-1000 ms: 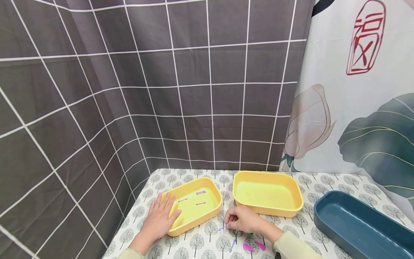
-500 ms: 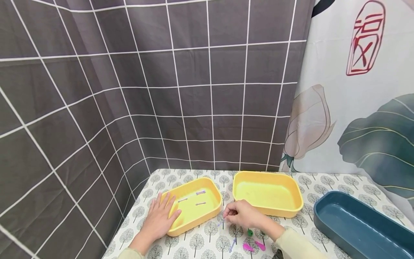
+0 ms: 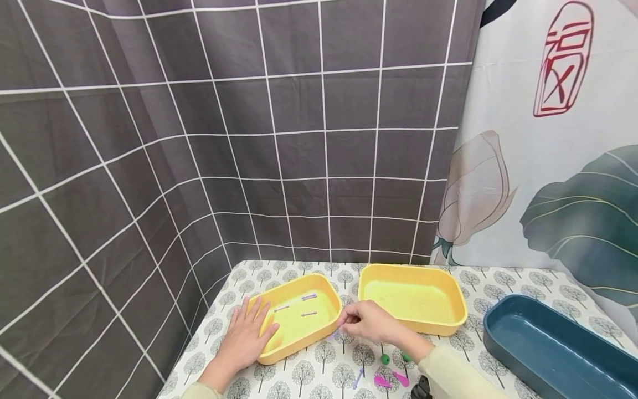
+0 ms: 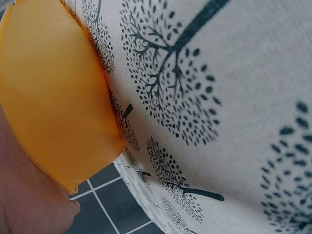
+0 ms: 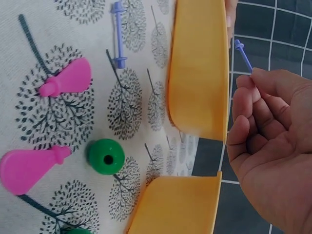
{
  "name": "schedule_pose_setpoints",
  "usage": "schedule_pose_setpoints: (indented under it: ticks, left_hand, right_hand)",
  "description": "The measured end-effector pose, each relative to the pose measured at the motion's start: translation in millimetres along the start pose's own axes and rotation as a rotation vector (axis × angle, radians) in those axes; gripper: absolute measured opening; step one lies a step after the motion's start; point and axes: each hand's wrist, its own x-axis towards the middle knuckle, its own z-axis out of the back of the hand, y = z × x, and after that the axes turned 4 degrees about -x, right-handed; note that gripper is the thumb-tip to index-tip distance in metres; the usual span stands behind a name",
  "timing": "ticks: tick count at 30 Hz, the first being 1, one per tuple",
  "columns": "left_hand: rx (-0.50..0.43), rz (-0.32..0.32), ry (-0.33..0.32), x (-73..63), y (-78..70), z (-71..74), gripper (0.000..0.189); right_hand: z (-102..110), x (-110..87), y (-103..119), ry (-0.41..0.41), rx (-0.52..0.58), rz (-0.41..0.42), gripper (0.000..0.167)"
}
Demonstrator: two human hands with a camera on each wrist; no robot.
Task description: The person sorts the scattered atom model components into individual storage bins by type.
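Observation:
In the right wrist view, thumb and forefinger of my right hand [image 5: 273, 114] pinch one end of a small purple rod [image 5: 243, 54] with a collared tip. In the head view this right hand [image 3: 371, 321] is by the near right corner of the left yellow bin [image 3: 299, 349]. My left hand [image 3: 246, 335] lies with straight fingers over that bin's left rim. Inside the bin are several similar purple rods [image 3: 309, 314]. Another purple rod [image 5: 118, 36] lies on the tablecloth, near two pink paddle-shaped pieces [image 5: 70, 78] and a green bead-like ball [image 5: 106, 157] with a hole.
A second yellow bin [image 3: 413, 323] stands right of the first, and a dark blue bin [image 3: 528, 354] is at the far right. Another green piece [image 3: 406, 358] lies beside my right forearm. Behind the table hangs a dark gridded curtain [image 3: 299, 155].
My right hand has risen from the tablecloth and moved slightly left and away, carrying the purple rod toward the left yellow bin. The green pieces have come into view. My left hand stays put.

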Motion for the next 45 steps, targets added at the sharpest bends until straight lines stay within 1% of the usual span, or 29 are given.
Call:
schedule_pose_setpoints:
  ticks: [7,11,14,20,26,31,37,45]
  left_hand:
    - [0.001,-0.007,-0.009,-0.2,1.6,-0.8,0.068]
    - [0.006,-0.001,-0.002,0.2,1.9,-1.4,0.068]
    - [0.013,0.011,0.012,1.0,2.4,-1.9,0.068]
    - [0.016,0.017,0.019,1.7,2.2,-1.8,0.068]
    - [0.008,0.009,0.015,1.9,0.8,-1.3,0.068]
    - [0.019,0.013,0.015,2.7,2.3,-3.3,0.068]
    - [0.011,0.018,0.014,1.2,1.5,-1.5,0.068]
    - [0.010,0.021,0.007,1.5,1.5,-2.4,0.067]
  right_hand:
    - [1,7.2,7,-0.019,0.012,0.009,0.003]
    - [0,13.5,8,-0.039,0.021,-0.001,0.005]
    - [-2,19.2,8,-0.049,0.037,-0.013,0.002]
    - [-5,32.5,11,-0.077,0.057,-0.025,0.004]
    - [-12,45.8,12,-0.103,0.056,-0.073,0.004]
    - [-19,57.1,14,-0.126,0.084,-0.088,0.003]
    - [-29,70.8,17,-0.116,0.106,-0.087,0.003]
    - [-43,83.5,26,-0.099,0.143,-0.121,0.004]
